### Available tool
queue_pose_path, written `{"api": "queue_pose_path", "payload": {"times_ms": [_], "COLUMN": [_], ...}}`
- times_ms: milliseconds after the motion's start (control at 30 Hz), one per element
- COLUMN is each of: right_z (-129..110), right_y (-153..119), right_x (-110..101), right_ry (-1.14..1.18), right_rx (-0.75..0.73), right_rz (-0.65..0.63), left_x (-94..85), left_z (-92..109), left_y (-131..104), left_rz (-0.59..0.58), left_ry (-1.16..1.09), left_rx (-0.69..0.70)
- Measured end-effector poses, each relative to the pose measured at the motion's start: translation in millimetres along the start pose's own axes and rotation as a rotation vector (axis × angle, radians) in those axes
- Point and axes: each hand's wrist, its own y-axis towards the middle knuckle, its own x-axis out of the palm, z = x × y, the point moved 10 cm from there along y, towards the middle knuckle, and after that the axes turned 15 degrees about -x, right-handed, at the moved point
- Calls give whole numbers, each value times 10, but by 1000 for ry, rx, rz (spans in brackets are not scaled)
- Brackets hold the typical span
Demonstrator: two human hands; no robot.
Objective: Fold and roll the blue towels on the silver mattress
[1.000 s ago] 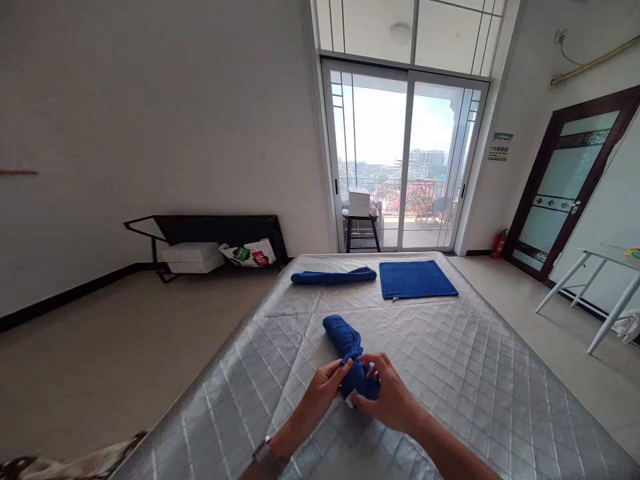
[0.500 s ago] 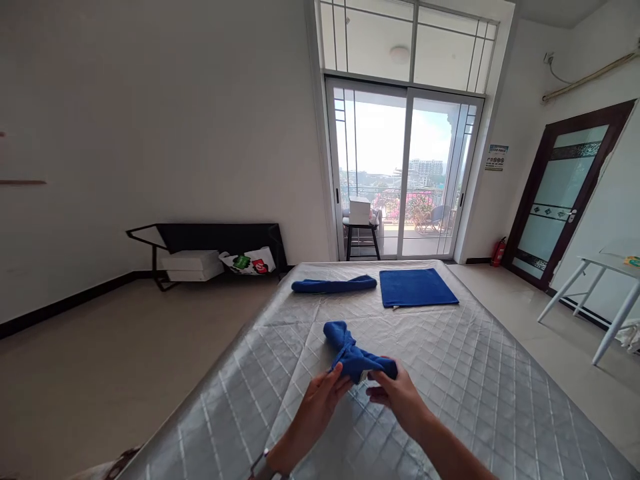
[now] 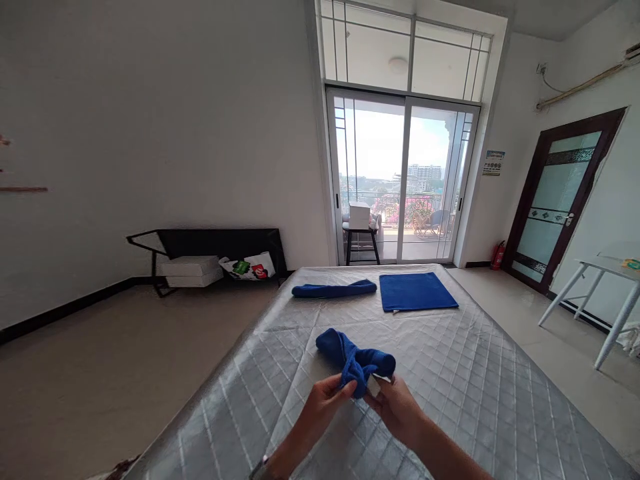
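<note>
A blue towel (image 3: 356,360), rolled and twisted into a bent shape with a knot-like middle, is held just over the silver quilted bed cover (image 3: 450,373). My left hand (image 3: 325,400) pinches the lower middle of the towel between thumb and fingers. On the other side, my right hand (image 3: 395,407) grips the underside near the right rolled end; its fingertips are partly hidden. Farther off, a long rolled blue towel (image 3: 334,289) lies at the far left of the cover. Beside it a blue towel (image 3: 419,291) is folded into a flat rectangle.
Beyond the far edge stand a stool with a white box (image 3: 359,215) and a sliding glass door (image 3: 405,180). A black bench frame (image 3: 220,243) sits against the left wall. On the right are a white table (image 3: 600,267) and a fire extinguisher (image 3: 497,255).
The twisted towel has turned in my hands, and its left end has shifted left and down. My left hand's hold has moved to the knot-like middle, which now hangs lower.
</note>
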Motion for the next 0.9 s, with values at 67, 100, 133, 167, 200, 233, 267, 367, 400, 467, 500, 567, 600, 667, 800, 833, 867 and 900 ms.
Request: {"api": "queue_pose_path", "payload": {"times_ms": [67,100,133,167,200,233,267,367,400,467,500,567,600,667,800,833,867,900], "right_z": [25,24,1,-28,-50,-63,-70,-67,-64,-67,-75,-124,-158,-215,-176,-166,-184,-243], "right_y": [-1,2,10,19,25,26,24,6,-1,-7,-6,8,17,31,23,16,8,4], "right_x": [-11,-12,-12,-10,-3,10,27,83,100,122,130,146,156,174,216,244,280,319], "right_ry": [29,48,56,60,62,64,63,45,36,12,-6,-75,-127,-238,-350,-353,-361,-386], "right_rx": [15,21,8,-8,-16,-18,-17,-13,-13,-21,-29,-72,-104,-169,-182,-172,-169,-181], "right_rz": [35,49,56,58,55,46,34,-8,-21,-42,-54,-96,-127,-185,-252,-266,-280,-294], "left_x": [-44,-116,-203,-277,-308,-281,-200,90,136,157,147,106,82,48,70,69,67,66], "left_z": [2,43,112,199,291,372,428,436,416,382,370,356,348,332,348,372,412,469], "left_y": [6,-16,-66,-142,-230,-303,-350,-392,-392,-374,-362,-335,-318,-286,-258,-260,-267,-280], "left_rz": [66,155,271,388,476,511,484,274,238,223,228,234,233,212,167,186,213,236], "left_ry": [82,123,169,227,300,385,477,680,707,712,694,633,596,525,437,434,443,463], "left_rx": [46,100,175,266,363,455,531,626,622,585,561,503,465,381,261,243,235,237]}}
